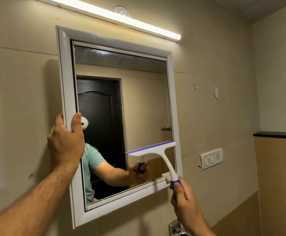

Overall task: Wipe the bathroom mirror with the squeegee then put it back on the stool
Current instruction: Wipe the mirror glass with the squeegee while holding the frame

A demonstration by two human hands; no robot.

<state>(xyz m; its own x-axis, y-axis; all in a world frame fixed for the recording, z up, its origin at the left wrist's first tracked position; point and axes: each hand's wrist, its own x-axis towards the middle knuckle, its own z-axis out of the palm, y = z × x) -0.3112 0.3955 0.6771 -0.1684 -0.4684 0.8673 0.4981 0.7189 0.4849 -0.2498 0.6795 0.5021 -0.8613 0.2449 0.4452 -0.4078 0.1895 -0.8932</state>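
Forearms reach up toward the mirror (139,103), squeegee (153,151) held low on the glass.

The blue handle is gripped by the closed fingers (178,188) of the right hand (186,206); the blade is laid nearly horizontal across the mirror's lower right, above that hand. The white frame (65,79) is clasped by the left hand (65,140), well apart from the blade.

Left hand (65,142) grips the white mirror (121,103) frame's left edge | right hand (184,200) holds squeegee (157,156), blade against lower-right glass | tube light (111,16) glows above
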